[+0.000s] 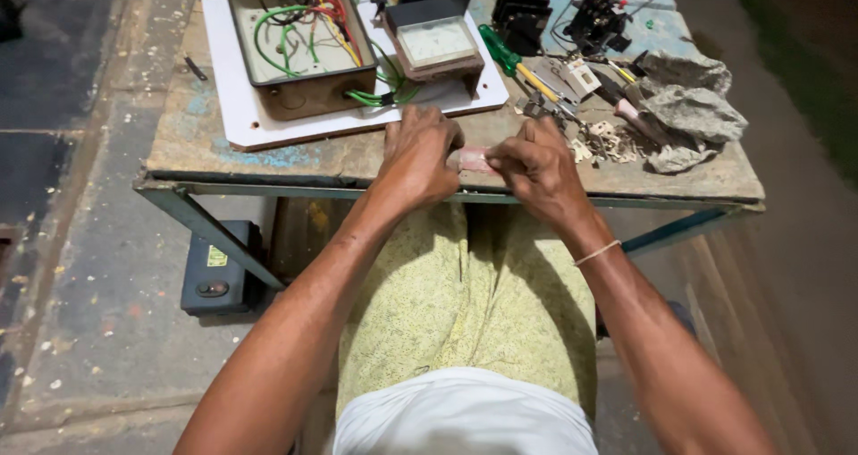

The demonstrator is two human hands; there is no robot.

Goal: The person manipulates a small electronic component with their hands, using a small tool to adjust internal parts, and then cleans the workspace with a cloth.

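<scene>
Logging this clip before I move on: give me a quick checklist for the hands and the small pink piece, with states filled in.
1. Left hand on pink piece: ok, fingers at its left end.
2. Right hand on piece: ok, pinching its right end.
3. Piece resting on table: cannot tell, hands cover it.
4. Piece's kind: cannot tell, mostly hidden.
5. Green screwdriver close by: ok, lies just behind the hands.
6. Open metal box apart from hands: ok, on white board.
</scene>
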